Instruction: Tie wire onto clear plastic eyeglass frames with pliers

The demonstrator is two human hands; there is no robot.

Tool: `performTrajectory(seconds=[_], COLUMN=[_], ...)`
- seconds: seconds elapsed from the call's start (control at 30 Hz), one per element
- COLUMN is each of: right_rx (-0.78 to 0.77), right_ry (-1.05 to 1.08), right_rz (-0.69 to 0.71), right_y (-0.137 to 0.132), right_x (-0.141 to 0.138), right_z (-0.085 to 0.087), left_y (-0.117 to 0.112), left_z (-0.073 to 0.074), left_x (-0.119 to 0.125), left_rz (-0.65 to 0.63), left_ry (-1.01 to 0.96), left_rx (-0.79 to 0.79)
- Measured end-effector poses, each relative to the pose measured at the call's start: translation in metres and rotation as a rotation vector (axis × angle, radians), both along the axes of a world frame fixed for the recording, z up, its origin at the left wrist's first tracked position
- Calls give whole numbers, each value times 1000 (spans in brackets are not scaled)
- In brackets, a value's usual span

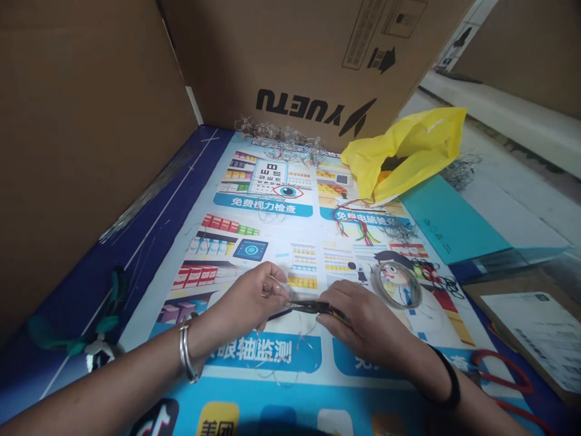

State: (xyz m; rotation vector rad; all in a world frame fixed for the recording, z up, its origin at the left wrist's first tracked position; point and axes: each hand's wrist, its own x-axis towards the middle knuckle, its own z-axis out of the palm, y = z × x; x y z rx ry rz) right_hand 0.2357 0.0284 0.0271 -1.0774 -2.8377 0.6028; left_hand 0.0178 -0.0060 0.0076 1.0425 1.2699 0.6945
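Near the middle of the printed sheet [290, 242], my left hand [256, 290] pinches thin silvery wire [275, 290] bent into loops. My right hand [358, 315] is closed around the handles of a pair of needle-nose pliers [306, 306], whose dark jaws point left. The tips of the jaws meet the wire at my left fingertips; whether they are clamped on it is too small to tell. Loose strands of the wire hang below the hands over the sheet. A clear roll of tape [418, 297] lies just right of my right hand.
Green-handled cutters [97, 339] lie at left, beside a bundle of straight wires [149, 194]. Tangled wire pieces [290, 142] sit at the back against a cardboard box [299, 60]. A yellow bag [403, 151], coloured threads [363, 233], black and red loops [438, 275] and red-handled scissors [503, 369] are at right.
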Motion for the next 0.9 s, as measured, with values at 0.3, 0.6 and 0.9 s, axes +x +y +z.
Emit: performTrajectory(seconds=[0.3, 0.6, 0.9], right_rx=[239, 322, 371], right_ry=[-29, 5, -12], right_rz=[-8, 26, 42], right_y=[-5, -4, -6], right_x=[-1, -1, 0], right_z=[-1, -5, -9], left_y=[0, 0, -1], left_z=[4, 6, 5], left_x=[0, 0, 1], left_rz=[-8, -37, -10], left_ry=[33, 46, 71], left_rx=[21, 6, 8])
